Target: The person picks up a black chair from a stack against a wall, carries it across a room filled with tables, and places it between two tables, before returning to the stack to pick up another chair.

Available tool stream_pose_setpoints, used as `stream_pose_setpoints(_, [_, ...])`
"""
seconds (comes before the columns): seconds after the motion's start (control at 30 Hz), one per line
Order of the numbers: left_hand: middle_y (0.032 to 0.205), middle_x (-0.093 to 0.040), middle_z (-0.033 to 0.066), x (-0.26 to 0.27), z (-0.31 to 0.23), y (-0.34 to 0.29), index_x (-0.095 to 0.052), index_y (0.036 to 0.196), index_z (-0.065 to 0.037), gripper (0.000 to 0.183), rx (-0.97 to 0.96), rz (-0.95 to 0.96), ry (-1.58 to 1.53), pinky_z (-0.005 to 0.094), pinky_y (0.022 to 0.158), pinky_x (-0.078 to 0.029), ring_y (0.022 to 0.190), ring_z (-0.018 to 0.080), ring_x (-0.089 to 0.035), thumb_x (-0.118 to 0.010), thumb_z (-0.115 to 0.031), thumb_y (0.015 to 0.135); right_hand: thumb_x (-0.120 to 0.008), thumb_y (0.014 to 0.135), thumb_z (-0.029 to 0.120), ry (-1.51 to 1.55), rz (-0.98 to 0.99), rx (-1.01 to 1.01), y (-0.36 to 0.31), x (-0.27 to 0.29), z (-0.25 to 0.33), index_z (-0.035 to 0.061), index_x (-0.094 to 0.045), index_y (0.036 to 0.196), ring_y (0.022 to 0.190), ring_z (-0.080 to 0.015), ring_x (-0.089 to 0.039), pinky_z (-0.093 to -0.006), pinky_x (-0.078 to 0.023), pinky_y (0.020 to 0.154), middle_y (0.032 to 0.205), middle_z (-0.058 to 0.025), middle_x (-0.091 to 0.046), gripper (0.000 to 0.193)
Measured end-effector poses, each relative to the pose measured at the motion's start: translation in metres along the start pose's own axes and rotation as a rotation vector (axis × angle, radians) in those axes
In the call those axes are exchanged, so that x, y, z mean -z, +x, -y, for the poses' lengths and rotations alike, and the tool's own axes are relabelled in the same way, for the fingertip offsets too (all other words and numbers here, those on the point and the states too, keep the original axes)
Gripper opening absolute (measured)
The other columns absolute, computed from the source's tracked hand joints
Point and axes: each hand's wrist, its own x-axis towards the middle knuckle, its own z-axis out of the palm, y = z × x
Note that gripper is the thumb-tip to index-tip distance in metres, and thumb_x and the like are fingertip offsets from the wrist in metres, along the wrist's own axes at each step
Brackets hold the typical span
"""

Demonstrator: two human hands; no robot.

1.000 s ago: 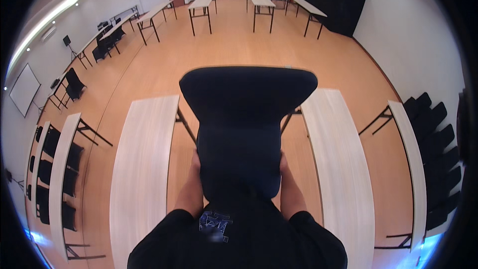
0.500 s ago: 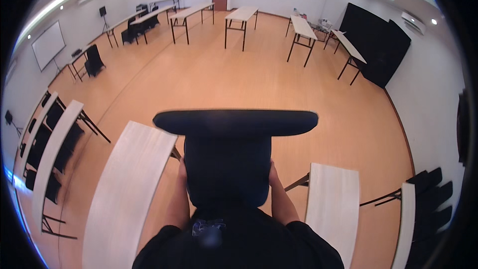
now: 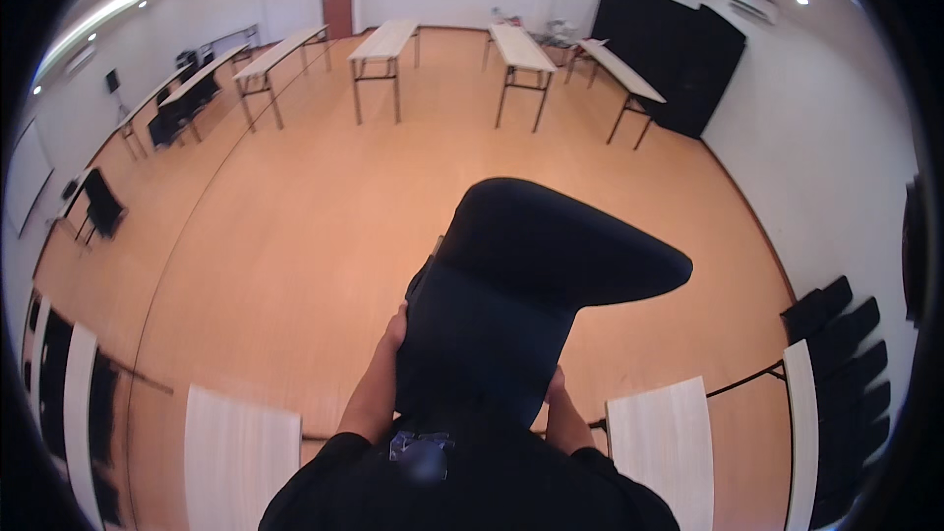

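Between the hands (image 3: 396,325), a dark padded chair (image 3: 484,339).

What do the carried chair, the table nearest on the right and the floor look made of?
The chair seems covered in dark fabric: a matt surface and soft, rounded edges; its core is hidden. The table has a pale top, probably wood-look laminate, given its faint streaks. The floor is orange-brown and fairly smooth, perhaps wood or vinyl; the picture leaves it open.
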Motion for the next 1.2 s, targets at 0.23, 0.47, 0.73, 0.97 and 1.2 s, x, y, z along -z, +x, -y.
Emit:
stream_pose_setpoints(0.23, [0.118, -0.047, 0.0176, -0.035, -0.086, 0.126, -0.041, 0.12, 0.003, 0.068, 0.06, 0.324, -0.384, 0.0316, 0.095, -0.031, 0.109, 0.0256, -0.045, -0.019, -0.052, 0.087, -0.026, 0.087, 0.034, -0.053, -0.07, 0.117, 0.083, -0.067, 0.092, -0.0004, -0.042, 0.118, 0.103, -0.0277, -0.048, -0.0398, -0.038, 0.09, 0.109, -0.0155, -0.051, 0.049])
stream_pose_setpoints(0.47, [0.125, -0.04, 0.0154, 0.021, -0.121, 0.237, -0.032, 0.127, -0.001, 0.063, -0.079, 0.171, -0.646, 0.0362, 0.098, -0.029, 0.113, 0.0262, -0.04, -0.017, -0.048, 0.088, -0.021, 0.088, 0.032, -0.443, 0.006, 0.104, 0.293, -0.182, 0.141, -0.0025, -0.045, 0.115, 0.102, -0.026, -0.049, -0.0348, -0.038, 0.089, 0.109, -0.0172, -0.051, 0.05])
stream_pose_setpoints(0.73, [0.123, -0.042, 0.0162, 0.062, -0.213, 0.348, -0.034, 0.125, 0.0, 0.067, -0.204, -0.282, -0.572, 0.0366, 0.097, -0.031, 0.112, 0.0271, -0.041, -0.017, -0.053, 0.086, -0.024, 0.087, 0.03, -0.898, 0.329, 0.151, 0.508, -0.401, 0.248, -0.0062, -0.046, 0.112, 0.098, -0.0264, -0.051, -0.0349, -0.038, 0.087, 0.106, -0.02, -0.052, 0.049])
stream_pose_setpoints(0.97, [0.121, -0.044, 0.015, 0.093, -0.24, 0.47, -0.036, 0.124, -0.001, 0.065, -0.231, -0.244, -0.721, 0.0361, 0.096, -0.032, 0.111, 0.0265, -0.043, -0.017, -0.051, 0.087, -0.024, 0.087, 0.03, -0.756, 0.342, 0.079, 0.601, -0.517, 0.306, -0.0031, -0.047, 0.113, 0.096, -0.0243, -0.051, -0.0341, -0.038, 0.087, 0.105, -0.015, -0.055, 0.048])
stream_pose_setpoints(1.2, [0.124, -0.041, 0.0139, 0.108, -0.287, 0.723, -0.033, 0.126, -0.002, 0.062, -0.091, -0.037, -0.535, 0.0355, 0.097, -0.03, 0.112, 0.0262, -0.04, -0.016, -0.048, 0.088, -0.022, 0.087, 0.026, -0.321, 0.309, -0.087, 0.731, -0.523, 0.347, -0.0031, -0.048, 0.112, 0.101, -0.0232, -0.049, -0.034, -0.035, 0.09, 0.109, -0.014, -0.053, 0.047])
